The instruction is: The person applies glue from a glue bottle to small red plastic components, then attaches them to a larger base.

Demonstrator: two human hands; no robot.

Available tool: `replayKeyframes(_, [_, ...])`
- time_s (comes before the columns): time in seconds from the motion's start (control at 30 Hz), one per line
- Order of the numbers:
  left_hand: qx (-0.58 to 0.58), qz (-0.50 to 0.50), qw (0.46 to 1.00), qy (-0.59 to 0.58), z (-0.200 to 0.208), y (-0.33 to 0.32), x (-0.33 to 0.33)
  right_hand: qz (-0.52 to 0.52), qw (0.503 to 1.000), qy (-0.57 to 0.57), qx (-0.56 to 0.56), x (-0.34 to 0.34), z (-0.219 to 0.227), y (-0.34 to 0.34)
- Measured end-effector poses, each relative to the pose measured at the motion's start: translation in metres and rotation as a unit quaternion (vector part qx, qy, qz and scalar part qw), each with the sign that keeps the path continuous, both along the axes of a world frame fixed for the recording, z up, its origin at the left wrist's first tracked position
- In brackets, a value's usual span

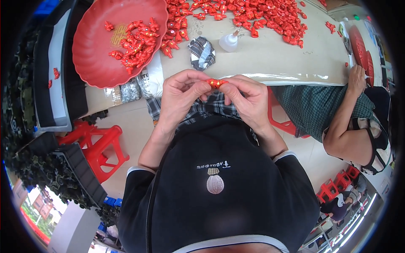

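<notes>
Between my two hands, just off the table's near edge, is a small shiny red figurine (216,83) with gold marks. My left hand (184,90) pinches its left end with thumb and fingers. Its right end is pinched by my right hand (247,95). The fingers cover both ends, so its full shape is hidden. Beyond my hands stand a small white squeeze bottle (228,42) with a thin tip and a dark patterned cloth bundle (202,53). A large red scalloped tray (95,63) at the left holds a pile of similar red figurines (141,42).
A big heap of red figurines (270,17) spreads over the far side of the table (261,61). At the left is a black bin (78,84); red stools (103,147) stand below. On the right, a co-worker's arm (350,114) reaches toward red trays (358,46).
</notes>
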State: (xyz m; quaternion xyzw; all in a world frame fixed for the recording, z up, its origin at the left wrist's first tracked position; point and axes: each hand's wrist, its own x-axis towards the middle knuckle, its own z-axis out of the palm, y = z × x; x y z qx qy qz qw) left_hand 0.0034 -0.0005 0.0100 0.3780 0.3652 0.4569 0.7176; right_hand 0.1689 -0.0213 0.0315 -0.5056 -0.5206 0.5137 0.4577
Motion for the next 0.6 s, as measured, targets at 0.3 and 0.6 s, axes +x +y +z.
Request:
replayKeyframes(0.3, [0.025, 0.011, 1.0, 0.011, 0.0002, -0.0004, 0.001, 0.003, 1.0, 0.007, -0.003, -0.0005, -0.0009, 0.0022])
replayKeyframes(0.6, [0.051, 0.016, 0.998, 0.044, 0.0035, -0.0017, 0.001, 0.007, 1.0, 0.013, 0.005, 0.0011, 0.0003, 0.0021])
